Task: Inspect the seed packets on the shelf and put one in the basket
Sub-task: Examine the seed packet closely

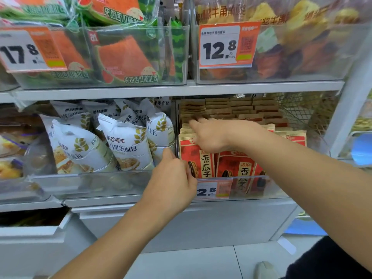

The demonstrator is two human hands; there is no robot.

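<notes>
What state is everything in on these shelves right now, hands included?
Left hand: fingers curled at the front seed packet's left edge.
Right hand: fingers extended over the packet tops.
Seed packets: upright, in rows in their clear bin.
White bread bags: sealed, leaning in the next bin.
Price tag: clipped on the bin front.

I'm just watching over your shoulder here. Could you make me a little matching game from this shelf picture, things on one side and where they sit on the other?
Things:
1. red seed packets
2. white bread bags
3. watermelon toast packs
4. 12.8 price tag

Places:
A. upper shelf, left bin
B. lower shelf, right bin, under the right hand
C. front of the upper right bin
D. lower shelf, left of the seed packets, beside the left hand

Pairs: 1-B, 2-D, 3-A, 4-C
</notes>
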